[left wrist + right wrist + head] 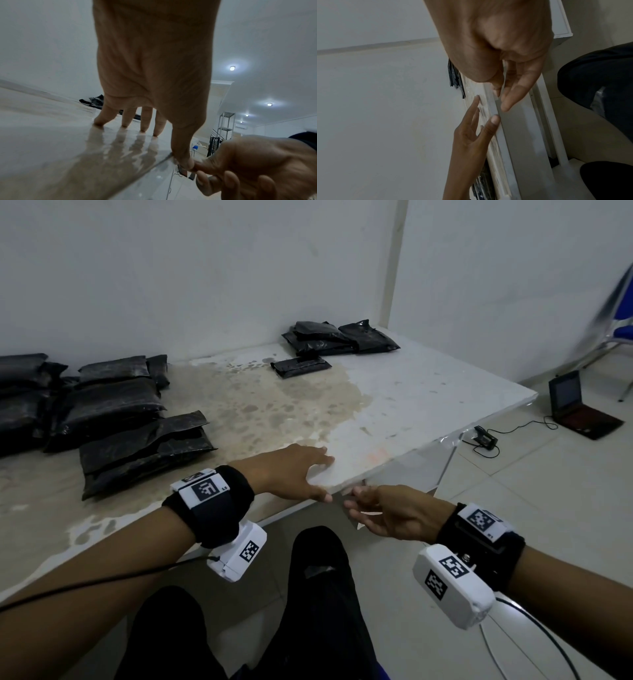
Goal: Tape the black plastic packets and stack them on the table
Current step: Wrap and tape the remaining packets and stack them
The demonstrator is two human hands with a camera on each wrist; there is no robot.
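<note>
Black plastic packets (137,446), soft, slick and best gripped mid-body, lie untouched; left hand (291,474) flat on surface (411,405), right hand (394,513) loosely curled, seemingly empty.

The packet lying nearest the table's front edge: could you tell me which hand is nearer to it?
Left. The left hand rests on the table, just right of that packet. The right hand is farther right, off the table's edge.

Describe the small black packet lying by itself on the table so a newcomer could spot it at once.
Start at the white table and look to its far end by the wall, where a heap of black packets lies. Just in front of that heap sits the lone packet: flat, narrow, touching no other, far smaller than the bulky packets at the left.
</note>
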